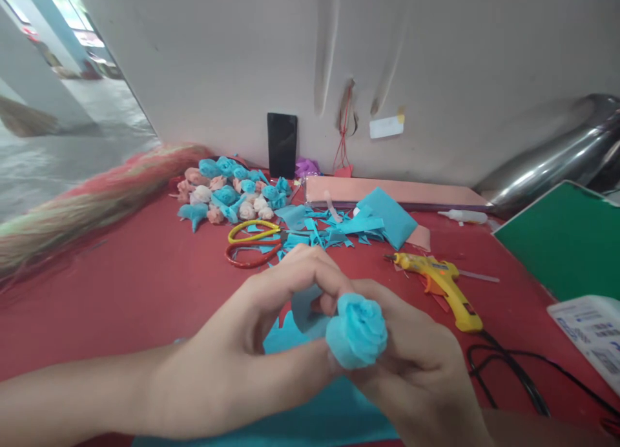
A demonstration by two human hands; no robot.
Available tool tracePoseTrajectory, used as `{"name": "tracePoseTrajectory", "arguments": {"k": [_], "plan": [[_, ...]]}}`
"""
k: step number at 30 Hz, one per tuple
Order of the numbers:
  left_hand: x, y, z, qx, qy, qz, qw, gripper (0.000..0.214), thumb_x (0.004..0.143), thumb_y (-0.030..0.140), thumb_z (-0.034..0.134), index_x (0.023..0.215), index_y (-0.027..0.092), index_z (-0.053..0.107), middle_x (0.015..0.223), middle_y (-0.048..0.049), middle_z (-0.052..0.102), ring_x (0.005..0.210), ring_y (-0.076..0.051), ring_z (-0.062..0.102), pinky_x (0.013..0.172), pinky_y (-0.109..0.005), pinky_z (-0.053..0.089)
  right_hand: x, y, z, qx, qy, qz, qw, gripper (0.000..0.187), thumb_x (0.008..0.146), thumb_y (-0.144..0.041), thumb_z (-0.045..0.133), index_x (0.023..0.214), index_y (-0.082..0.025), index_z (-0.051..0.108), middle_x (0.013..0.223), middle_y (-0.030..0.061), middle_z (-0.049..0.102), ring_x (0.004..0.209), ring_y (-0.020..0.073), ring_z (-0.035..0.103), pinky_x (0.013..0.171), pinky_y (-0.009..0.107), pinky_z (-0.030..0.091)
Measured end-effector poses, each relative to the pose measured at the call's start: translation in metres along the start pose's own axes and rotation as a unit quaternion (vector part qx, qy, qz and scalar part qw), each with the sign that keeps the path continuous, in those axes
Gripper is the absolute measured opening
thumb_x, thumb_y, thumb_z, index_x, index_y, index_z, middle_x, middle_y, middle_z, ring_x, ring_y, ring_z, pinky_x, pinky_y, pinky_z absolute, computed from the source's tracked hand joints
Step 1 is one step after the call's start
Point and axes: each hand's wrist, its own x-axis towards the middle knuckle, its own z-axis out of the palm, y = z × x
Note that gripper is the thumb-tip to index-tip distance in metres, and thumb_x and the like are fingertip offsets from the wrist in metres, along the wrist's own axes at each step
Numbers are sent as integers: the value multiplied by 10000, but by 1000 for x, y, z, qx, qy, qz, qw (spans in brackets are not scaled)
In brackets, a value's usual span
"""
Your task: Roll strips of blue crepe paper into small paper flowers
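Observation:
Both my hands meet low in the middle of the view around a rolled blue crepe-paper flower (357,331). My left hand (252,356) pinches the loose blue paper strip (303,308) beside the flower, fingers curled. My right hand (416,363) grips the flower from below and behind, fingers closed around its base. A blue paper sheet (329,415) lies on the red table (121,292) under my hands.
A yellow glue gun (445,285) with black cord (513,369) lies to the right. Yellow and red scissors (252,240), blue paper scraps (334,230), a pile of blue and pink paper flowers (227,192), a black phone (281,145), a glue bottle (462,216) and a green board (566,240) lie around.

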Motion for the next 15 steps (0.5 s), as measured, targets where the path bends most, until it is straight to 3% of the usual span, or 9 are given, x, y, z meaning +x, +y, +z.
{"name": "tracePoseTrajectory", "arguments": {"k": [6, 11, 15], "plan": [[1, 2, 0, -10, 1, 4, 1000, 78, 832, 204, 635, 839, 208, 557, 831, 33, 477, 753, -102, 479, 666, -182, 454, 0, 1, 2, 4, 2, -8, 1000, 85, 804, -323, 736, 789, -291, 813, 812, 51, 766, 642, 145, 723, 586, 172, 595], [2, 6, 1, 0, 5, 11, 1000, 70, 814, 187, 633, 822, 197, 565, 817, 29, 493, 755, -107, 495, 673, -196, 462, 0, 2, 1, 12, 2, -7, 1000, 175, 784, -257, 759, 939, -331, 797, 821, 37, 757, 663, 129, 723, 624, 138, 585], [2, 4, 1, 3, 3, 17, 1000, 91, 788, 162, 634, 819, 191, 553, 826, 21, 488, 750, -111, 491, 667, -204, 469, -2, 4, -1, 8, -14, -16, 1000, 218, 787, -210, 752, 948, -352, 791, 837, 23, 752, 674, 127, 721, 627, 136, 586]]}}
